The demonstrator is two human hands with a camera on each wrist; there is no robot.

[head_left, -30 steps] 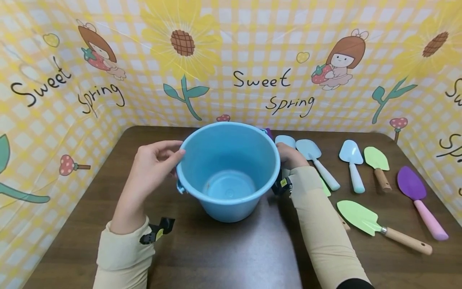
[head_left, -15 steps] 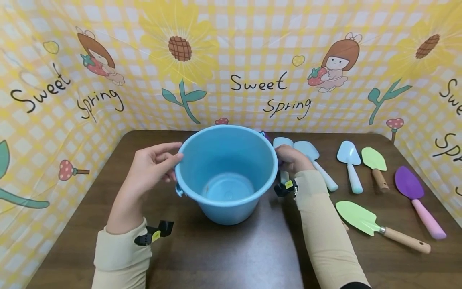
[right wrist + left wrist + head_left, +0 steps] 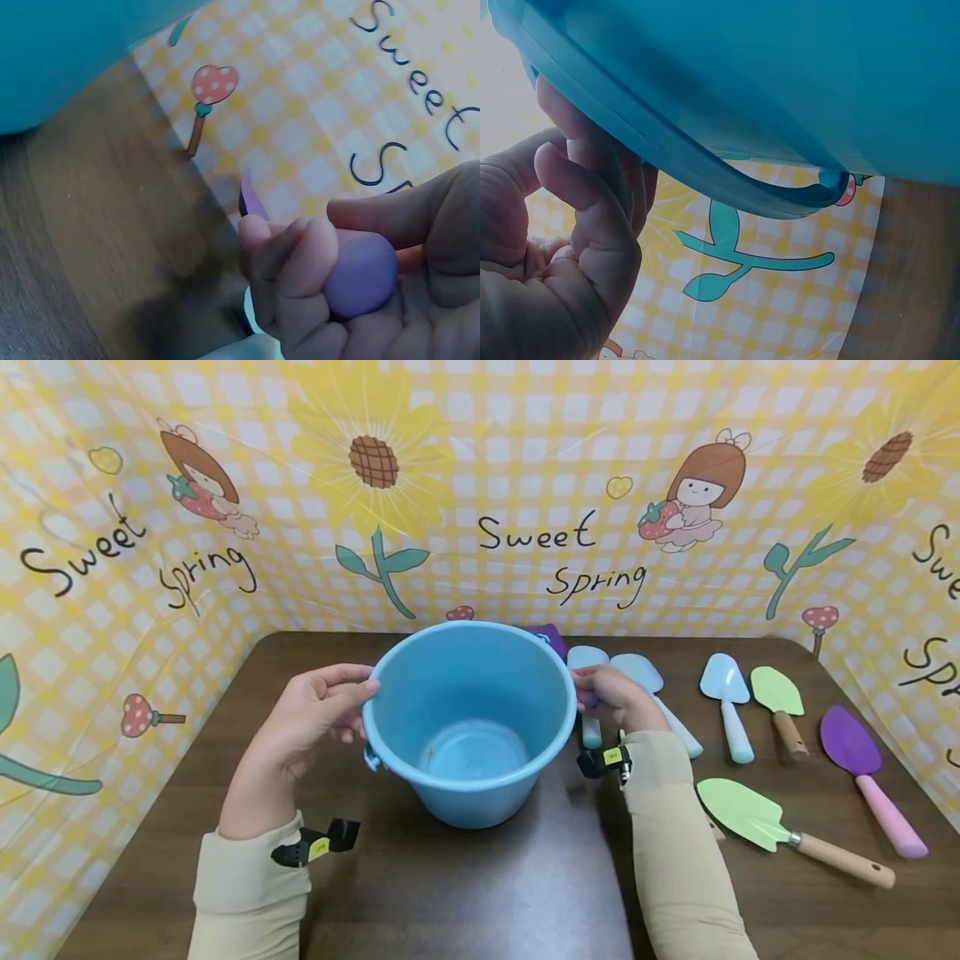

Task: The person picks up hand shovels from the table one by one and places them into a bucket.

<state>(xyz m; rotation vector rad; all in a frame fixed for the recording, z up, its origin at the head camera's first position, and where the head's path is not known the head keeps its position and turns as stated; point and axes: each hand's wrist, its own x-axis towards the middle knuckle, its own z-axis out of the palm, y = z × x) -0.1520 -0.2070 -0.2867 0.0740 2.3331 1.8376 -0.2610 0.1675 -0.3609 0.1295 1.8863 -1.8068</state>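
A light blue bucket (image 3: 472,806) stands upright on the brown table, its inside bare down to the bottom. My left hand (image 3: 303,722) grips its left rim, with the thumb at the edge. From the left wrist view, the fingers (image 3: 592,187) lie against the band along the bucket's edge. My right hand (image 3: 618,697) holds a purple trowel (image 3: 551,635) by its handle, right of the bucket. Most of that trowel is hidden by bucket and hand; its rounded purple handle end (image 3: 361,275) and a sliver of blade show in the right wrist view.
Right of the bucket lie several trowels: light blue ones (image 3: 724,681), a small green one (image 3: 777,689), a large green one (image 3: 742,810) with a wooden handle, and a purple one (image 3: 851,739) with a pink handle. A patterned cloth (image 3: 525,443) walls the table's back and sides.
My right hand has shifted a little to the right, and more of the purple trowel shows behind the bucket. The left hand stays at the rim.
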